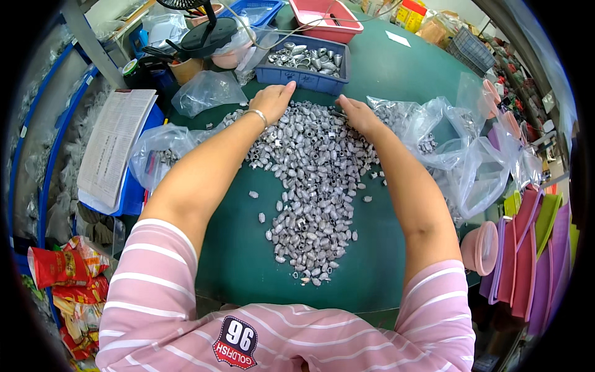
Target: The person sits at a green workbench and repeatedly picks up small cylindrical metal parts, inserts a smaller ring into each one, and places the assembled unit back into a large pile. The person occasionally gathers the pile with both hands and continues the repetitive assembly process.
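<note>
A large heap of small grey metal fittings (pixel 310 161), rounded and hollow, spreads from the far middle of the green table towards me. My left hand (pixel 271 104), with a bangle at the wrist, rests at the heap's far left edge, its visible fingers stretched out. At the far right edge lies my right hand (pixel 361 116), pointing inward and touching the fittings. Both hands look open, with parts of the fingers hidden. Beyond them stands a blue bin (pixel 304 79) holding shiny threaded metal rings.
Clear plastic bags (pixel 471 167) with more fittings lie at right, and another bag (pixel 164 146) at left. A clipboard of papers (pixel 114 149) leans at left beside a blue tray. A pink basin (pixel 325 22) and a black fan (pixel 207 34) stand behind. Pink cups (pixel 480 248) hang at right.
</note>
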### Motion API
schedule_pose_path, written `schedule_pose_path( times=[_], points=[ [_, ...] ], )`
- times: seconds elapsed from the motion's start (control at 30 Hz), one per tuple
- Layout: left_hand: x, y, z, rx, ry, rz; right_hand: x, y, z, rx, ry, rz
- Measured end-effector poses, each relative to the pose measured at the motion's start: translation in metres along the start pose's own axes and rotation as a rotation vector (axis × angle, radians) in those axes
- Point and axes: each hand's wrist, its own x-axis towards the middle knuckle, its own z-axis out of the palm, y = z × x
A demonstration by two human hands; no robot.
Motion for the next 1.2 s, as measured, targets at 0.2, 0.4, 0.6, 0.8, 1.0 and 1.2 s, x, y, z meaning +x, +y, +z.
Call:
schedule_pose_path(
  times=[0.2, 0.4, 0.6, 0.8, 1.0, 1.2],
  points=[
    [0.025, -0.015, 0.026, -0.027, -0.258, 0.007, 0.013, 0.021, 0.004, 0.132, -0.224, 0.072],
    [-0.005, -0.010, 0.032, -0.487, -0.191, -0.029, -0.012, -0.002, 0.005, 0.586, -0.257, 0.262],
    [-0.044, 0.000, 0.033, -0.809, -0.186, -0.014, -0.055, -0.017, 0.022, 0.892, -0.258, 0.194],
    [-0.101, 0.008, 0.039, -0.948, -0.242, 0.127, -0.116, -0.024, 0.050, 0.302, -0.063, -0.313],
    [-0.144, 0.015, 0.047, -0.505, -0.034, 0.503, -0.161, -0.034, 0.046, -0.123, 0.030, -0.758],
    [-0.167, 0.020, 0.045, -0.175, 0.060, 0.711, -0.148, -0.008, -0.059, -1.111, 0.687, -0.313]
  ],
)
